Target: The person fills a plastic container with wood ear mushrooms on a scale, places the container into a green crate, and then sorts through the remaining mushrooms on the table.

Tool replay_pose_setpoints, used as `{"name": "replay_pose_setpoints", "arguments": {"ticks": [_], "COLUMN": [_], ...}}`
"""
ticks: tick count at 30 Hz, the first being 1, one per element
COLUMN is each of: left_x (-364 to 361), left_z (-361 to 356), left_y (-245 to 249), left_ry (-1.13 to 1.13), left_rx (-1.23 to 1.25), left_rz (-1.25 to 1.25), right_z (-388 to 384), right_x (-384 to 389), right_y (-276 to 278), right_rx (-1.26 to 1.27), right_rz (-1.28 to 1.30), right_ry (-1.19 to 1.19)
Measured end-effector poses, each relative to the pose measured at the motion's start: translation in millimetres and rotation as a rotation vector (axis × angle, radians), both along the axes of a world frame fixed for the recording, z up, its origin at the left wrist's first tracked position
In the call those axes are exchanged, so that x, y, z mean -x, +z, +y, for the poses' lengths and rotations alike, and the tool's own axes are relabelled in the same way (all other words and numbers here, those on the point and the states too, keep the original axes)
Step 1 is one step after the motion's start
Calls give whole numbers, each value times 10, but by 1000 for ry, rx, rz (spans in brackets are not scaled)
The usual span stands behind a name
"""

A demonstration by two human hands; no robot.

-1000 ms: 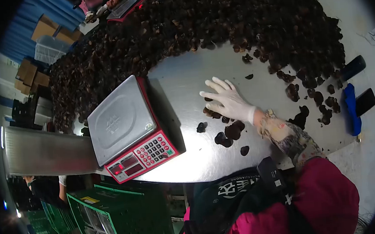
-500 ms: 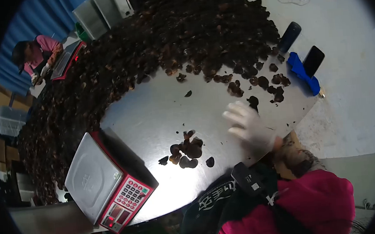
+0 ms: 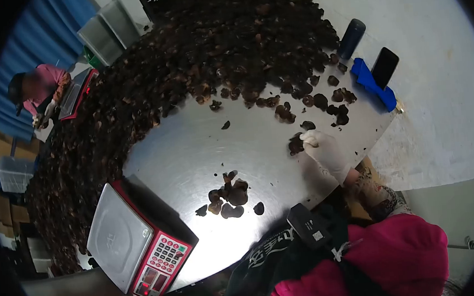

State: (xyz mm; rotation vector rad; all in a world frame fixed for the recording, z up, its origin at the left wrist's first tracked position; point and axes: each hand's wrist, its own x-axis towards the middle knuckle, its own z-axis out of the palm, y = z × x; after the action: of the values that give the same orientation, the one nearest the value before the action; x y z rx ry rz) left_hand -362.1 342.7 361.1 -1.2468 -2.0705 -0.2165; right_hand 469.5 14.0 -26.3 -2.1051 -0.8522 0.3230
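My right hand [image 3: 326, 155], in a white glove, is closed with its fingertips on a dark, curled, dried fungus-like piece [image 3: 296, 144] at the right part of the metal table [image 3: 192, 140]. Just above it lies another dark piece [image 3: 307, 125]. A small cluster of similar pieces [image 3: 235, 192] sits near the table's front middle. A great heap of them [image 3: 212, 44] curves along the far and left sides. My left hand is not in view.
A red scale [image 3: 120, 235] with a metal plate stands at the front left. At the right are a dark cylinder [image 3: 352, 39], a phone [image 3: 385, 68] and a blue cloth [image 3: 374, 85]. Another person [image 3: 43, 91] is beside a second scale [image 3: 77, 94] at the far left.
My right hand has moved slightly up and its spread fingers have closed on a dark piece. The whole view has shifted a little.
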Motion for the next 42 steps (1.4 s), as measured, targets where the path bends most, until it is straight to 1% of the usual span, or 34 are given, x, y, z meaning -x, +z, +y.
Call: {"name": "replay_pose_setpoints", "arguments": {"ticks": [1,3,4,6,7,9,10,11,13,14,16,17,18,19,21,23,24,26,28,29,30,31,33,34,35,36,37,39,40,41,42], "left_x": [40,104,145,227,269,367,413,463,508,486,42,-239,-351,-429,-556,-764,-951,-1391,-1820,-2036,-2203,-2343,-2599,-2711,-2771,-2693,-2816,-3314,-3412,-3528,-3681], "left_z": [19,23,23,43,44,94,117,155,231,271,216,174,205,205,212,182,113,20,-150,-266,-362,-434,-577,-650,-710,-718,-809,-1013,-1076,-1136,-1207], "left_y": [28,74,102,167,201,268,308,361,486,522,444,398,349,213,-169,-740,-1066,-1610,-2105,-2326,-2543,-2737,-3043,-3155,-3196,-3253,-3286,-3142,-3179,-3290,-3389], "left_ry": [7,20,30,43,55,67,72,76,91,107,233,298,279,180,-160,-598,-774,-989,-1079,-1107,-1045,-1042,-1026,-1015,-932,-866,-907,-940,-959,-1094,-1145], "left_rx": [3,9,11,22,27,41,48,52,57,48,-25,-60,-121,-182,-287,-332,-325,-277,-200,-159,-140,-126,-64,-17,77,243,267,199,243,198,262], "left_rz": [7,31,43,71,87,122,142,171,243,289,377,415,428,408,279,16,-151,-493,-701,-754,-660,-619,-534,-490,-382,-166,-87,-156,-239,-318,-268], "right_z": [62,234,314,444,458,394,359,335,292,276,276,304,339,381,532,658,641,656,465,370,278,177,36,56,110,190,306,495,583,667,742], "right_x": [43,170,229,323,312,208,161,153,157,108,25,52,110,179,419,681,630,525,207,68,-71,-226,-483,-418,-229,-81,-6,104,14,-84,-185], "right_y": [31,133,151,178,200,232,141,42,-178,-313,-526,-506,-441,-366,-175,24,-25,-190,-219,-166,-111,-233,-557,-451,-260,-139,-109,-94,-145,-160,-165], "right_rx": [-1,-108,-111,-336,-338,91,237,233,351,348,193,189,89,-11,-75,-128,-128,-111,-44,75,193,193,335,336,172,5,2,-150,-171,-177,-62], "right_rz": [4,210,218,332,337,-210,-284,-285,-268,-266,-157,-154,-101,-48,147,410,404,-238,-480,-532,-585,-586,-311,-313,-132,55,64,-99,-293,-284,-445], "right_ry": [0,180,191,456,466,474,464,471,421,427,342,347,339,327,424,512,494,562,288,176,62,58,4,5,153,299,309,406,302,311,157]}}
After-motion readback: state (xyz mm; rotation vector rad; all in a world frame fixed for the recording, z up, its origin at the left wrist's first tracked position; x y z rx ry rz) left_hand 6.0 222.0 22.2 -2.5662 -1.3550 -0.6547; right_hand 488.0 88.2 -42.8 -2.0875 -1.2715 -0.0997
